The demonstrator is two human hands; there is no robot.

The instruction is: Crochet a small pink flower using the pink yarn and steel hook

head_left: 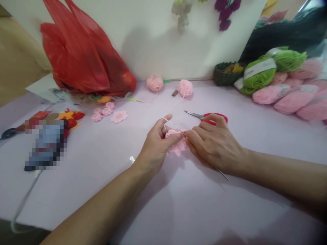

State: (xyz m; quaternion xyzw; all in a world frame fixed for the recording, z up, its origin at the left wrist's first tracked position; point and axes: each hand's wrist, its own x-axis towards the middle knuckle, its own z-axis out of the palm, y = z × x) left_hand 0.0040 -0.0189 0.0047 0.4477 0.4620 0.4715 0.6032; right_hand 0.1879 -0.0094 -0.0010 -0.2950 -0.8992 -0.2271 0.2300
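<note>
The left hand (154, 144) pinches a pink crochet piece (178, 147), partly hidden behind its fingers. The right hand (214, 148) closes around a steel crochet hook (223, 175) (only the shaft shows, its tip buried).

One head-worn camera looks forward and down (fairly close) at the left hand (154, 144) and right hand (214, 146).

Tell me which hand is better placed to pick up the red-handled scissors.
Probably the right hand: it sits beside the scissors, its fingers nearly over the handles, while the left hand is farther off, pinching the pink crochet piece.
</note>
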